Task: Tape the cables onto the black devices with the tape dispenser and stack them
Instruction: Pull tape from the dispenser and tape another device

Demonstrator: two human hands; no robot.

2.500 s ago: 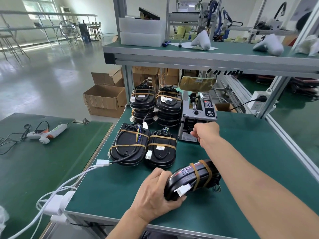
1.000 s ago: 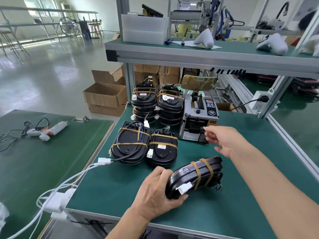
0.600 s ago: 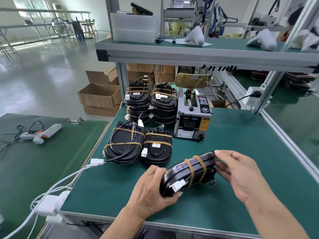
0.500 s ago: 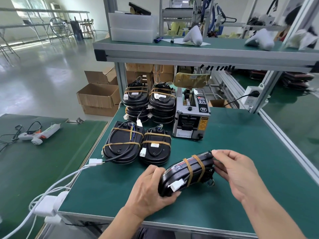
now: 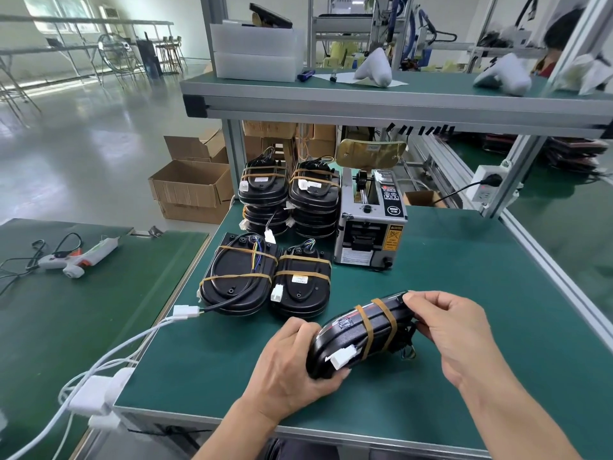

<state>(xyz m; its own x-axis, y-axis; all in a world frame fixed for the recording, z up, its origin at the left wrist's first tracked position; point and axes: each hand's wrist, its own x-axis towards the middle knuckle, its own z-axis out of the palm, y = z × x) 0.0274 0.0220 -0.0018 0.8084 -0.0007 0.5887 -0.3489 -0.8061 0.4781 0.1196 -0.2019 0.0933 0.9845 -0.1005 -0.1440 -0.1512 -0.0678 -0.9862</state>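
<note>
— What has changed since the right hand was at the tape dispenser?
— It has come back; its fingertips now pinch the far end of the black device.
— And the left hand?
— It still grips the near end, holding the device tilted just above the green table.

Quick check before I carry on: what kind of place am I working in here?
Most likely a factory assembly floor: green-matted workbenches on metal frames, an electric tape dispenser, stacks of identical black devices bound with tape, and open cardboard boxes on the bare floor.
</note>
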